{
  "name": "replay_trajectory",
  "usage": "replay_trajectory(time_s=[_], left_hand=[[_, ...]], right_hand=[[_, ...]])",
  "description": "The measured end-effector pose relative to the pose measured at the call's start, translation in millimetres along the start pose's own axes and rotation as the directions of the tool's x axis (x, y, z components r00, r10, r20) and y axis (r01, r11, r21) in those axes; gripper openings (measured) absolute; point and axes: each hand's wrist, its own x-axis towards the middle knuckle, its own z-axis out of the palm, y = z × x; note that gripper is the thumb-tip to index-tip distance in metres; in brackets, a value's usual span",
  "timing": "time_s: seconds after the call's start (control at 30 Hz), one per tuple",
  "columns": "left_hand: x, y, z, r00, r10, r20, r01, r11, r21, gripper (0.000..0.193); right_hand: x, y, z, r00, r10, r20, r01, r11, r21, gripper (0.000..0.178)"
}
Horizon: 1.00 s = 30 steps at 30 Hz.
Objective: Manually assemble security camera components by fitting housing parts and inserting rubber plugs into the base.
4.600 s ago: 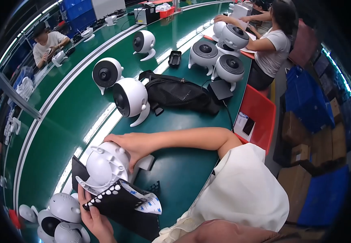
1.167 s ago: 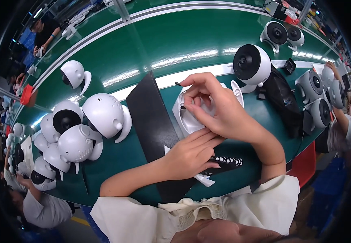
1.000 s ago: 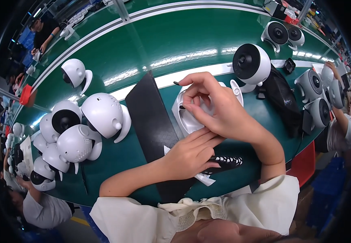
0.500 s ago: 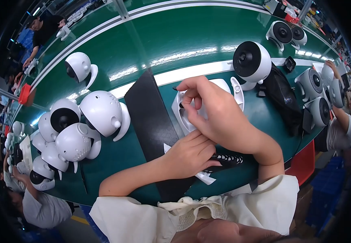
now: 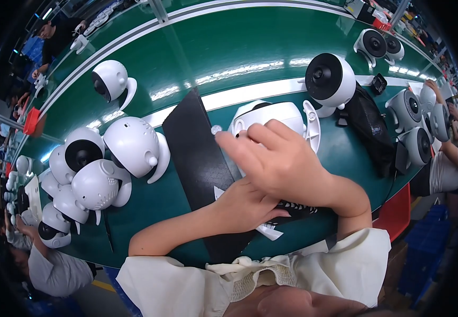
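Observation:
A small clear round disc (image 5: 216, 130) sits at the stretched index fingertip of my right hand (image 5: 279, 164), whose other fingers are bent. Just beyond that hand lies a white rounded camera (image 5: 276, 116) with a curved white stand arm (image 5: 311, 124); its lower part is covered by my hand. Below my right wrist is my left hand (image 5: 245, 208), thumb pointing right. Its fingers are bent and mostly hidden, so what they hold does not show. White paper strips (image 5: 269, 231) and a black-and-white patterned piece (image 5: 305, 207) stick out around it.
A black flat board (image 5: 194, 158) lies left of my hands. Several white cameras (image 5: 134, 148) cluster at the left. Another camera (image 5: 326, 79) and a black bag (image 5: 369, 127) stand right. Cameras (image 5: 114, 82) ride the green belt (image 5: 239, 47); co-workers sit at both sides.
My right hand has drawn back from the white camera, its index finger stretching left with the clear disc at its tip. Cameras on the belt have shifted right. My left hand has barely moved.

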Motion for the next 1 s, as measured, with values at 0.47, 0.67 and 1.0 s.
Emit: replay_trajectory(time_s=[0.47,0.67,1.0], left_hand=[[6.8,-2.1,-5.0,0.996,0.089,-0.028,-0.087,0.994,0.061,0.031],[6.6,-2.0,-0.5,0.999,0.042,0.001,-0.042,0.999,-0.03,0.032],[14.8,4.4,-9.5,0.995,-0.005,0.095,0.004,1.0,0.015,0.027]], right_hand=[[-6.1,27.4,-4.3,0.855,0.452,0.255,-0.457,0.421,0.784,0.065],[4.1,23.3,12.2,0.827,0.411,0.384,-0.534,0.358,0.766,0.069],[-20.3,47.7,-34.3,0.914,0.397,-0.085,-0.301,0.803,0.515,0.016]])
